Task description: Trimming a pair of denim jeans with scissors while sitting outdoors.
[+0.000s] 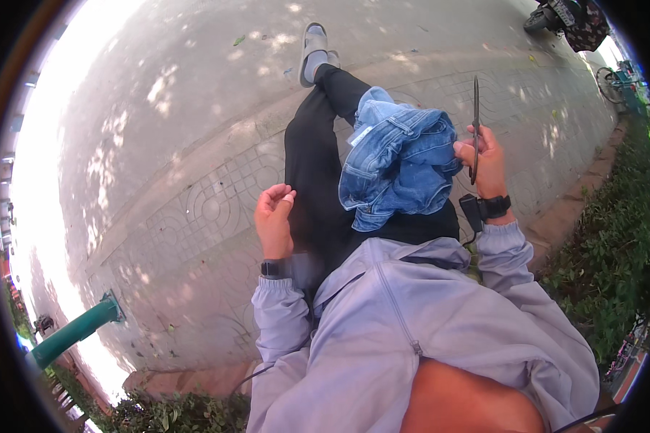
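Observation:
Bunched-up blue denim jeans [404,159] lie across my thighs, a pale label showing at their left side. My right hand [487,160], just right of the denim, is closed around a long dark pointed tool [476,108]. It is seen edge-on, tip pointing away from me, and looks like scissors. My right thumb is at the denim's edge; whether it touches is unclear. My left hand [274,220] is held beside my left thigh, apart from the jeans. Its fingers are curled with the thumb against them; anything between them is too small to make out.
Grey paving [195,216] with patterned tiles spreads ahead and left. A green metal post [79,332] stands at the lower left. Low hedges [592,252] run along the right and behind me. A parked motorbike [567,22] and a bicycle [610,85] stand at the far right.

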Motion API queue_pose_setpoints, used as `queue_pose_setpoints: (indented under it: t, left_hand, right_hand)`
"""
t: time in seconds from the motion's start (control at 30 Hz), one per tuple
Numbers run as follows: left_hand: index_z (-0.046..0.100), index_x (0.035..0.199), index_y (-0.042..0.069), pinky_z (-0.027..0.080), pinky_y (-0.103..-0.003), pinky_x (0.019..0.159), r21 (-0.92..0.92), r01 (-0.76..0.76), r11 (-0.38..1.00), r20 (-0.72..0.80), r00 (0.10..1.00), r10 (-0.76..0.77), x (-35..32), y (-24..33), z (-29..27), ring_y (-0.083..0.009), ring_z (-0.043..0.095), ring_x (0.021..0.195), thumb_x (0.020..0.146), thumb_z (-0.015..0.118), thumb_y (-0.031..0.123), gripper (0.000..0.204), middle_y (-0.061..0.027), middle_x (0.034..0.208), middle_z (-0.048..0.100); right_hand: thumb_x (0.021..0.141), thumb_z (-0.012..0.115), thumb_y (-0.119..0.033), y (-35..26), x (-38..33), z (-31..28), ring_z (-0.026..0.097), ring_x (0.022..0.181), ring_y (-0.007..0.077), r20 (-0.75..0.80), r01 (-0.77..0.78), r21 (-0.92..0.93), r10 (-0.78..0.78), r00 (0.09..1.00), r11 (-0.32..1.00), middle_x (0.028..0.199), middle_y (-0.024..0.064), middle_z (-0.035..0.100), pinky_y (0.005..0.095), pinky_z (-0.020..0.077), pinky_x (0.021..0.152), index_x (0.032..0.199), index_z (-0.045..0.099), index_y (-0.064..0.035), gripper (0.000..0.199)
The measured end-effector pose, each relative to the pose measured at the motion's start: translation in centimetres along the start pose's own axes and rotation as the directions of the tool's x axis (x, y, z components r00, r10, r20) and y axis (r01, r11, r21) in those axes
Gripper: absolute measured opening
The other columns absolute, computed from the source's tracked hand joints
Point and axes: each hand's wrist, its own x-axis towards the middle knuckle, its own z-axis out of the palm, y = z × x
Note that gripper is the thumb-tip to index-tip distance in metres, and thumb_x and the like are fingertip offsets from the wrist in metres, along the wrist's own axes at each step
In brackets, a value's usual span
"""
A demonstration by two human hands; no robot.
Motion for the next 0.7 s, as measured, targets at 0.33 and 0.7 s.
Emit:
queue_pose_setpoints:
  t: [0.33, 0.7]
  left_hand:
    - [0.058, 0.124, 0.000, 0.044, -0.038, 0.101, 0.671, -0.223, 0.707, 0.080, 0.970, 0.230, -1.2, -0.6, 0.6, -0.0264, 0.056, 0.117, 0.076, 0.073, 0.005, 0.051, -0.0137, 0.125, 0.056]
    - [0.058, 0.127, 0.002, 0.041, -0.039, 0.103, 0.594, -0.275, 0.756, 0.159, 0.961, 0.225, 1.2, -1.7, -1.6, -0.0285, 0.054, 0.119, 0.070, 0.071, 0.006, 0.059, -0.0136, 0.125, 0.056]
  right_hand:
    - [0.080, 0.076, -0.009, -0.6, -2.5, -0.3, 0.060, 0.068, 0.0086, -0.061, -0.041, -0.082, 0.036, 0.998, 0.996, 0.083, 0.0047, 0.066, 0.0207, 0.0424, 0.058, 0.123, 0.054, 0.0019, 0.050]
    - [0.082, 0.075, -0.009, -0.2, -1.7, -0.3, 0.060, 0.070, 0.0075, -0.235, 0.074, -0.063, -0.087, 0.968, 0.995, 0.080, 0.0010, 0.063, 0.0203, 0.0448, 0.062, 0.125, 0.054, 0.0009, 0.049]
